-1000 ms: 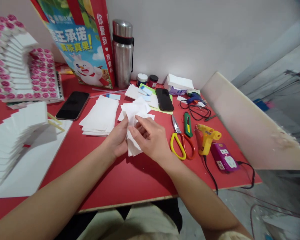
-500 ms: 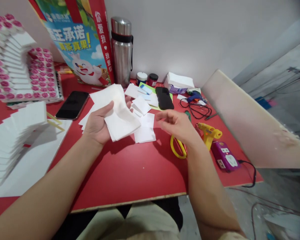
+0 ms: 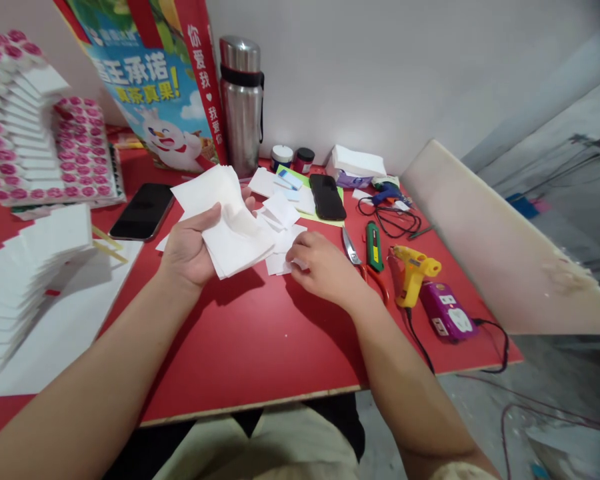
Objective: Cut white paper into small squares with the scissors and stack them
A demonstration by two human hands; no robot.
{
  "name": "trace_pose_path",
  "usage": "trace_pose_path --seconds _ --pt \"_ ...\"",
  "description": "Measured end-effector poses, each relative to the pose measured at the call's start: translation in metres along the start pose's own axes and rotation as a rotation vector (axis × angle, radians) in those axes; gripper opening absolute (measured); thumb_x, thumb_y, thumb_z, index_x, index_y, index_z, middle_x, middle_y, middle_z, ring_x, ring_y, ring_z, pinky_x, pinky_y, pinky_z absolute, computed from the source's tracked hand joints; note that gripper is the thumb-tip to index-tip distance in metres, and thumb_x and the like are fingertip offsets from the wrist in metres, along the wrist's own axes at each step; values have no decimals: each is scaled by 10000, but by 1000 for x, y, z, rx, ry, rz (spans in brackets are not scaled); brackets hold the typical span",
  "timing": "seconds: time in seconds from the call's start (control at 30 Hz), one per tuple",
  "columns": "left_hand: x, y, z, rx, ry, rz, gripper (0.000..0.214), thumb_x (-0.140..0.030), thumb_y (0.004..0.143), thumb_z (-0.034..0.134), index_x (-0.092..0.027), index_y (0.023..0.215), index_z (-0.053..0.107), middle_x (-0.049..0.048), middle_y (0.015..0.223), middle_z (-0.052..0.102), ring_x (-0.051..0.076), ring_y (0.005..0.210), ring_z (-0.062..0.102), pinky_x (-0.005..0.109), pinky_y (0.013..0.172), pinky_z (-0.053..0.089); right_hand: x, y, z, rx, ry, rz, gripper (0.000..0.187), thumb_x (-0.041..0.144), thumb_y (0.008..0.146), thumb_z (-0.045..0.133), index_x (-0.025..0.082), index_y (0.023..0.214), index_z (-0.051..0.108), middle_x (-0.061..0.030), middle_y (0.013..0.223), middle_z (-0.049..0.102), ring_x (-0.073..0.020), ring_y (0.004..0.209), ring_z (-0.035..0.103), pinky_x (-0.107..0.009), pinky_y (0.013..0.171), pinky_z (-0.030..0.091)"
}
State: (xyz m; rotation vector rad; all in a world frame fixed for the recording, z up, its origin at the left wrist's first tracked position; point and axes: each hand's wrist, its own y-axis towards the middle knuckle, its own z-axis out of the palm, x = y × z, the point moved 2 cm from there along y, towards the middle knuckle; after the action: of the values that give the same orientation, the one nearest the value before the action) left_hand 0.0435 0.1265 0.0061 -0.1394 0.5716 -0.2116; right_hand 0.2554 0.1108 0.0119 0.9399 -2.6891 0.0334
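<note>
My left hand point(image 3: 189, 250) is wrapped round a stack of white paper sheets point(image 3: 237, 243), thumb on top and fingers beneath, held above the table. Over the right edge of the loose white paper pieces point(image 3: 283, 240) lies my right hand point(image 3: 325, 270), its fingers curled and closed on a piece of paper at the table surface. Part of that piece shows between the fingers; the rest is hidden. To the right of this hand are scissors point(image 3: 351, 248) with red handles and a green utility knife point(image 3: 374, 248).
A yellow glue gun point(image 3: 414, 272) and purple power strip point(image 3: 447, 312) lie on the right. Two phones point(image 3: 143, 211), a steel thermos point(image 3: 241, 110) and a colourful bag point(image 3: 155, 87) are farther back. Folded white panels point(image 3: 35, 267) stand at left.
My right hand has moved left and down onto the loose paper, uncovering the scissors and utility knife. My left hand still holds the stack, shifted slightly left.
</note>
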Motion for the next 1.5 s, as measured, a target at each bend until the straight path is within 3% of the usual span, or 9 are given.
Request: trace_pose_path --seconds 0.17,0.33,0.5,0.63,0.73,0.97,1.17,1.3,1.5 --pt "-1 1 0 33 -32 -9 500 -129 1002 432 -114 1499 481 109 1154 780 213 1033 755 356 986 585 0 -1 3 -23 24 -6 466 222 805 695 87 1249 653 -186 1258 594 -322 1182 527 -424 1019 458" --pt "0 0 0 32 13 -8 496 -142 996 446 -142 1488 503 99 1154 781 224 1127 727 361 1023 570 -7 4 10 -57 -9 45 202 125 902 527 110 983 711 -169 1070 666 -285 1038 584 -392 922 472" --pt "-1 -1 2 -9 72 -3 510 -139 966 496 -180 1473 533 91 1169 777 274 1244 669 446 1070 549 -25 0 -5 -437 269 233 138 233 947 533 185 914 659 -38 834 654 -175 735 570 -301 704 449" --pt "5 -2 3 -66 190 -61 456 -163 948 543 -81 1393 595 189 1203 752 370 1199 683 591 989 572 -36 -9 -19 -693 499 349 124 299 924 589 206 858 637 28 699 564 -131 612 480 -266 598 393" --pt "13 -3 5 -65 285 -94 377 -152 943 544 -55 1285 670 219 1230 736 371 1168 699 530 921 618 -36 -11 -24 -803 480 341 92 278 888 641 203 838 659 18 739 577 -128 630 482 -273 603 397" --pt "44 -12 13 -75 282 -106 239 -134 929 608 -81 1134 717 163 1074 785 283 954 767 407 869 630 -4 -1 -9 -699 758 349 95 299 864 687 223 898 642 29 711 608 -120 551 524 -280 543 462" --pt "61 -20 18 -38 258 -160 95 -200 948 647 -127 956 707 64 785 744 175 642 708 286 652 598 32 4 4 -583 912 310 168 343 852 712 231 917 605 49 701 592 -99 511 545 -260 508 502" --pt "66 -18 13 53 203 -196 230 -368 939 696 -147 874 692 9 666 636 123 556 620 236 560 527 39 6 7 -544 970 307 201 372 850 720 239 930 592 46 715 608 -109 511 585 -263 493 519" --pt "71 -12 3 113 182 -306 456 -587 931 624 -145 849 697 4 577 554 131 536 578 253 552 486 39 7 12 -484 1018 316 190 354 864 716 244 965 598 44 732 626 -114 501 610 -268 479 536"
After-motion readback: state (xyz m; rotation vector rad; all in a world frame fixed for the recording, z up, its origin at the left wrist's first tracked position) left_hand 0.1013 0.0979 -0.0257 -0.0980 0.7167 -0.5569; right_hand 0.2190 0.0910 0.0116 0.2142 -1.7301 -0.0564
